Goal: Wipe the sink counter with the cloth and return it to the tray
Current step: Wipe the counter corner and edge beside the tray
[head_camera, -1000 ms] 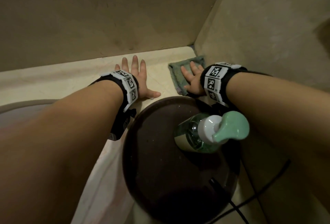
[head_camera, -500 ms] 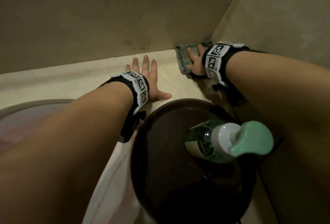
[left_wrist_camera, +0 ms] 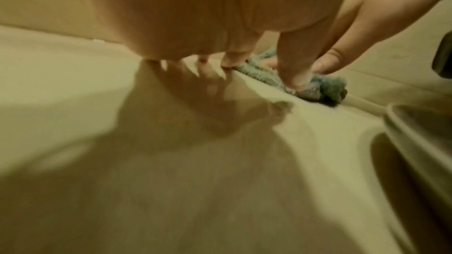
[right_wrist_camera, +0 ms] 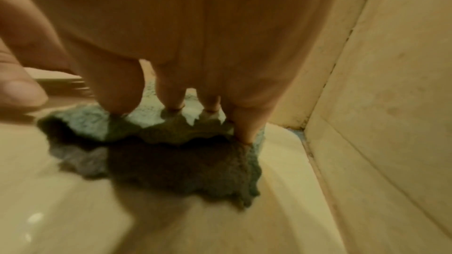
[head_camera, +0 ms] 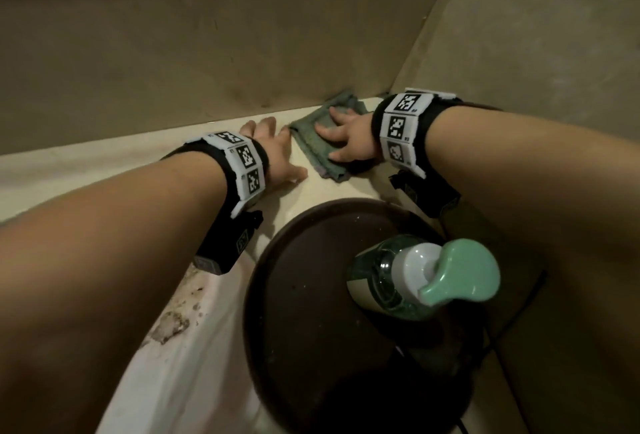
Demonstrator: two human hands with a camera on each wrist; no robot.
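Wiping under way: right hand [head_camera: 349, 143] flat, fingers straight, pressing the cloth [head_camera: 313, 143] on the bench [head_camera: 104, 163]; left hand [head_camera: 277, 156] flat, empty. Next, probably the tray [head_camera: 294, 295].

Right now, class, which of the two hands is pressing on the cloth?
The right hand: its fingers lie flat on the cloth. The left hand rests on bare counter beside it.

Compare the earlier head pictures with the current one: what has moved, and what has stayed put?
The right hand has slid the cloth out of the wall corner, back towards the left hand, fingers flat on it throughout. The left hand stays flat on the counter; the soap bottle remains on the tray.
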